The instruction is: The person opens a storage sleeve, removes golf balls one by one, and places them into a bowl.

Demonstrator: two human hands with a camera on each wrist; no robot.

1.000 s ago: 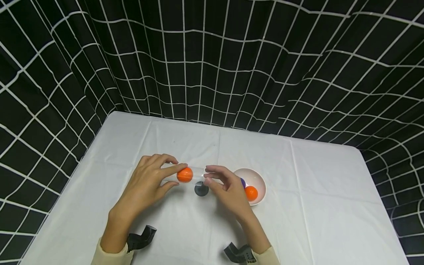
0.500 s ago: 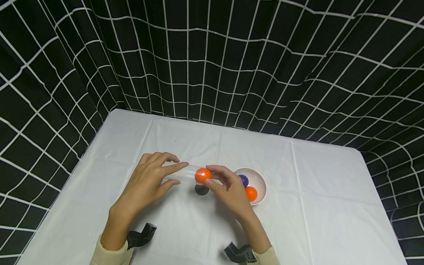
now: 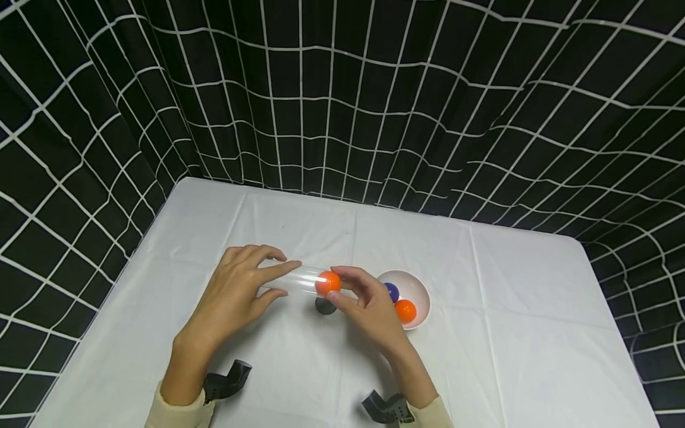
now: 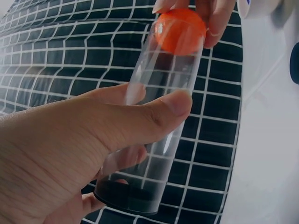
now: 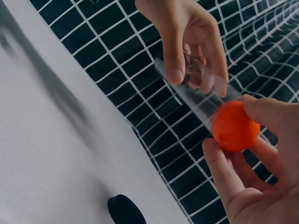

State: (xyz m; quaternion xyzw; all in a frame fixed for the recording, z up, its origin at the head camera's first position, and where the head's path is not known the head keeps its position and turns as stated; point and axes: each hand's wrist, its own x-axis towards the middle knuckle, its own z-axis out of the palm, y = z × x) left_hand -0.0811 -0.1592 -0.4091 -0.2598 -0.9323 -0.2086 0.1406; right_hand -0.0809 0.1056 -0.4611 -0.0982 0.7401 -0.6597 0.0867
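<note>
A clear tube (image 3: 304, 280) is held above the table by my left hand (image 3: 241, 288), thumb and fingers wrapped about its sides. Its dark closed end (image 4: 126, 196) shows low in the left wrist view. An orange ball (image 3: 327, 284) sits at the tube's mouth, partly inside it. Thumb and fingertips of my right hand (image 3: 371, 306) pinch around this ball, as the right wrist view shows, close against the rim. Beneath the tube a dark round cap (image 3: 324, 306) lies on the cloth, partly covered by it.
Just right of the right hand stands a pale pink bowl (image 3: 420, 288) holding a purple ball (image 3: 392, 292) and another orange ball (image 3: 405, 311). A white cloth covers the table (image 3: 535, 333). Black curtain (image 3: 342, 107) with a white grid surrounds its back and sides.
The orange ball has moved right along the tube, from its middle to the mouth at my right fingertips. Both hands stay nearly in place.
</note>
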